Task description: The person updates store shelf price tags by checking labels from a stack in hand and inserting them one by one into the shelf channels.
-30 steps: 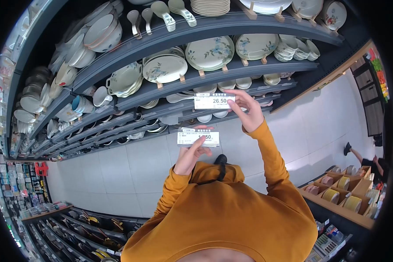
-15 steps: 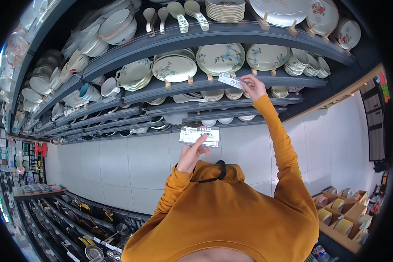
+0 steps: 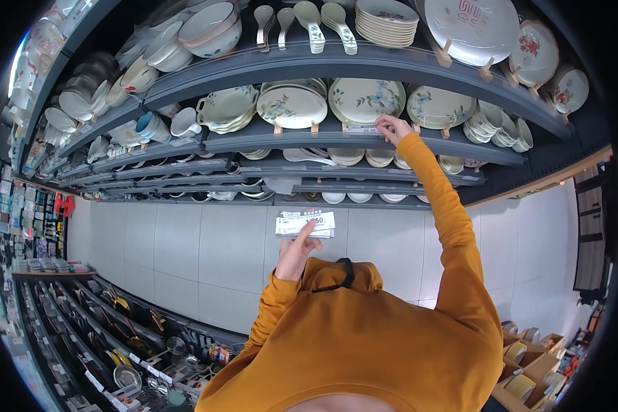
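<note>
- Head view: I take the large floral plate on the shelf as my landmark.
- Just below that plate, over the front of its shelf, I see a price tag; whether it touches the edge I can't tell.
- My right hand is narrowed to a pinch, thumb and fingers closed on the tag's right end, below and right of the plate.
- My left hand holds a card stack well below the plate and to its left, thumb laid across the top.
- I judge the tag feather-light and flat, stiff enough to be steered from one end, though it may bend if pushed against something hard.
- An end pinch looks the best hold to me, leaving the printed face mostly uncovered.
- The stack's cards look thin and smooth and lie slightly fanned, so they could slip over one another; I'd want thumb pressure near the middle.
- The plate, likely brittle ceramic, sits close by, so I'd keep knuckles off its rim.
</note>
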